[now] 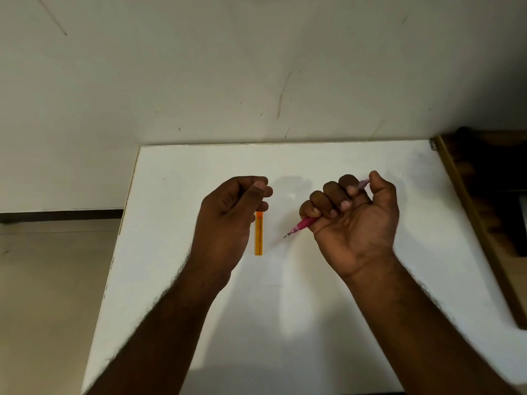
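Observation:
My right hand (353,220) grips a pink mechanical pencil (303,223) in its curled fingers. The metal tip points down and left over the table, and my thumb rests on the pale purple top end (363,183). My left hand (228,220) hovers to the left with its fingers curled and the thumb pressed against the forefinger; nothing shows between them. An orange, narrow, flat lead case (259,238) lies lengthwise on the white table (313,323), just below my left fingertips.
The white table reaches back to a scuffed pale wall (256,81). A dark wooden piece of furniture (484,209) borders the table's right side. Tiled floor (51,280) lies beyond the left edge.

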{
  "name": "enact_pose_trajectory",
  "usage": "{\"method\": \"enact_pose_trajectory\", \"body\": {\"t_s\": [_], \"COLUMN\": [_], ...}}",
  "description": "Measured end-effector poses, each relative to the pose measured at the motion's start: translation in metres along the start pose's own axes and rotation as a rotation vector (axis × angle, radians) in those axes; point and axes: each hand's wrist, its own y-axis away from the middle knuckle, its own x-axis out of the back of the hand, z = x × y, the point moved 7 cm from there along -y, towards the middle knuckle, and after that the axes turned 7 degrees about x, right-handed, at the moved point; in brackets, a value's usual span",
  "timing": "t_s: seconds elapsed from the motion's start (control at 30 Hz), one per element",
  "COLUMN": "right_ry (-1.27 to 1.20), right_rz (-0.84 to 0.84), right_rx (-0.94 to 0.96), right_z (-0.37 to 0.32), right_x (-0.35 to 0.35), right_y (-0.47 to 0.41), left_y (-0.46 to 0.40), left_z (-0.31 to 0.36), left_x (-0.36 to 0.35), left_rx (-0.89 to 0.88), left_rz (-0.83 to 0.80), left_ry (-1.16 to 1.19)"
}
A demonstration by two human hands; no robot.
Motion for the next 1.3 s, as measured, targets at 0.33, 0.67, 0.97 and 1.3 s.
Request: {"method": "enact_pose_trajectory", "body": {"t_s": [0.33, 0.67, 0.97, 1.3], "right_ry": [0.014, 0.003, -0.076, -0.187], "right_rz": [0.006, -0.010, 0.001, -0.014], "right_rx": [0.008, 0.005, 0.012, 0.054], "right_z": [-0.001, -0.001, -0.010, -0.022], "right_x": [0.001, 0.001, 0.005, 0.004], "right_y": [0.000, -0.002, -0.005, -0.006], "left_y": [-0.001, -0.002, -0.005, -0.003], "left_z": [-0.001, -0.002, 0.000, 0.003], "left_x": [0.001, 0.001, 0.007, 0.003], "left_rx": [-0.002, 0.005, -0.096, -0.178], "left_rz": [0.004, 0.003, 0.004, -0.065], "left_ry": [-0.008, 0.005, -0.165, -0.432]}}
